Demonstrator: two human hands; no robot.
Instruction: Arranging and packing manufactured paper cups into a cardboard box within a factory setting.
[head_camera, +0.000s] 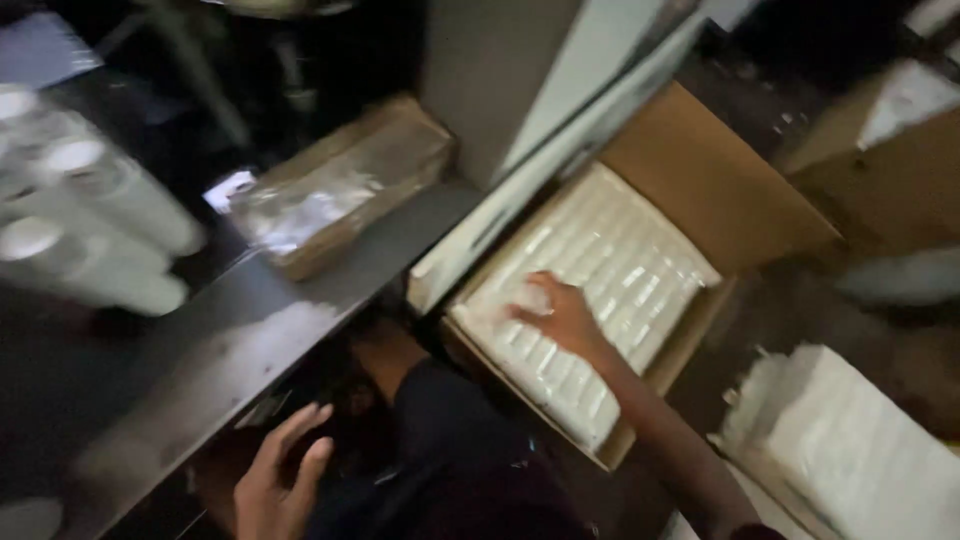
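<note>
Right hand (560, 315), fingers spread apart, rests flat on the wrapped white packs (590, 300) filling the open carton (720, 190) at 3 o'clock. Left hand (275, 480), fingers apart and empty, hovers under the bench (250, 330) edge at 7 o'clock. Risk: slick wrapping and dim light invite a slipped grip.

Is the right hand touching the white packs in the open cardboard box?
Touching. The head view shows the right hand spread flat on the white packs in the cardboard box, fingers pressed onto the top layer with no gap.

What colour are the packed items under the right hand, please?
White items, in a brown cardboard box; head view.
</note>
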